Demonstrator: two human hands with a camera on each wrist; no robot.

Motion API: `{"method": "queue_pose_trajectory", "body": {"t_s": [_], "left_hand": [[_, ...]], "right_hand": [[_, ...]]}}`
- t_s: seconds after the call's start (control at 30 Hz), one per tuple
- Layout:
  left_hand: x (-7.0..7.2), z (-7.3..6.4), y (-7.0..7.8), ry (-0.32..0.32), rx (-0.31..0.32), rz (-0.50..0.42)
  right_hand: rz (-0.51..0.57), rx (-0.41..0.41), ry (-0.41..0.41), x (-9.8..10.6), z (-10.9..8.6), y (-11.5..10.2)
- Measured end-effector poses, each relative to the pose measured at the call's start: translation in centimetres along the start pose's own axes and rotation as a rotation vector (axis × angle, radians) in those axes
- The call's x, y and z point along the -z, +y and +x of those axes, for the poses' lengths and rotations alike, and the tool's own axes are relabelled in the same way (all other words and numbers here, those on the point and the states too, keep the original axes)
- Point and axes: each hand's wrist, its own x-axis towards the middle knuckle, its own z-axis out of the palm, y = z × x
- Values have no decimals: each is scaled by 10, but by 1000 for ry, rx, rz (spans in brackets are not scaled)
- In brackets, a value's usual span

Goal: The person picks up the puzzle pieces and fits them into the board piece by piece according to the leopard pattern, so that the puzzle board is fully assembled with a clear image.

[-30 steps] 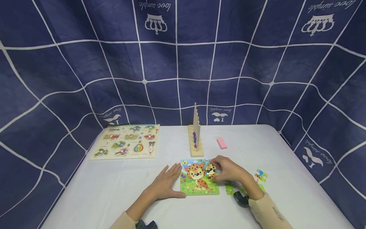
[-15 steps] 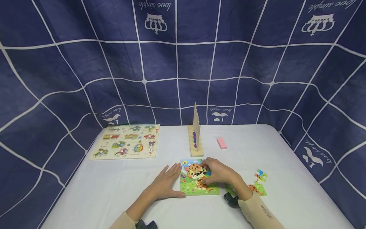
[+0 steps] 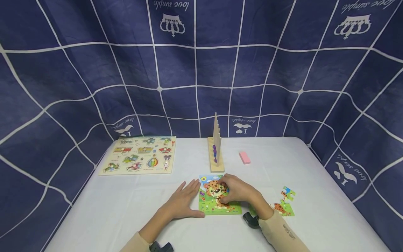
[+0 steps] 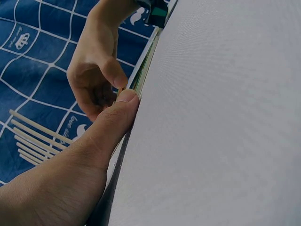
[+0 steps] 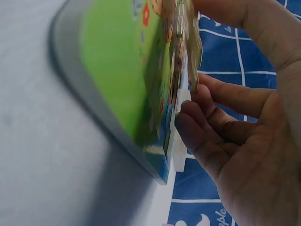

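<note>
A jigsaw puzzle board (image 3: 214, 211) with a spotted leopard on green grass lies flat in the middle of the table. My left hand (image 3: 182, 203) rests flat at its left side, fingers spread and straight, with the thumb by the near-left corner. Over the right half of the picture, my right hand (image 3: 238, 190) pinches a jigsaw piece (image 5: 194, 52) between thumb and fingers. In the right wrist view that piece shows nearly edge-on, close over the board; my fingers hide most of it in the head view.
Loose jigsaw pieces (image 3: 285, 209) lie to the right, partly behind my right forearm. A wooden stand with upright rods (image 3: 216, 168) and purple and blue beads is behind the board. A pink block (image 3: 244, 157) and a vehicle peg puzzle (image 3: 141, 154) lie farther back.
My right hand has moved left with the jigsaw piece, from the board's right edge to over the leopard's head and body. My left hand has stayed in place.
</note>
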Motion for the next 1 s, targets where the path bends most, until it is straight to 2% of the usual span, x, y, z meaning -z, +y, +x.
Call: {"method": "queue_pose_trajectory", "body": {"t_s": [1.0], "left_hand": [[1, 1, 0, -7, -4, 2]], "right_hand": [[-7, -111, -33, -1, 3, -8]]}}
